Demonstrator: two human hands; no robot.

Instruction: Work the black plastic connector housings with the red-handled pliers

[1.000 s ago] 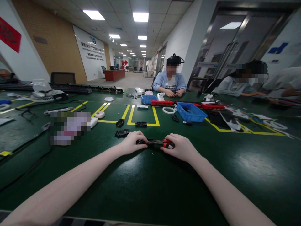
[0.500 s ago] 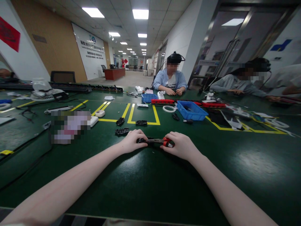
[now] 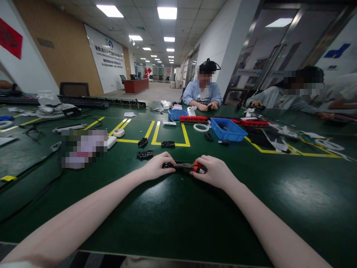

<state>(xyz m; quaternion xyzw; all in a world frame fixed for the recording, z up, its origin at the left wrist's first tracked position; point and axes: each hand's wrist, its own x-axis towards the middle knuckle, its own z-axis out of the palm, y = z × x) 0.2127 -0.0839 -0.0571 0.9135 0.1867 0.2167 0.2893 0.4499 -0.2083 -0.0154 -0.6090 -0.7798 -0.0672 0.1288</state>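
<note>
Red-handled pliers (image 3: pixel 197 168) are gripped in my right hand (image 3: pixel 213 172), their metal jaws pointing left. My left hand (image 3: pixel 158 166) is closed on a small black plastic part (image 3: pixel 167 165), pinched between thumb and fingers. The jaws reach the part at my left fingertips; whether they bite on it I cannot tell. Just beyond my left hand lies a similar black ribbed part (image 3: pixel 144 154). Two more black parts rest farther off, one a dark piece (image 3: pixel 143 142) on the left and one a flat piece (image 3: pixel 167 144) by the yellow tape.
A blue tray (image 3: pixel 227 130) holding dark pieces stands ahead on the right, beside a white ring (image 3: pixel 201 127). Behind it runs a long red strip (image 3: pixel 195 119). A blurred phone-like item (image 3: pixel 83 149) lies at left. Across the green table (image 3: pixel 178 219) sits a person (image 3: pixel 203 91).
My hands, the pliers and the black part stay nearly in place. The view has shifted slightly. The person at right has moved a hand nearer the body.
</note>
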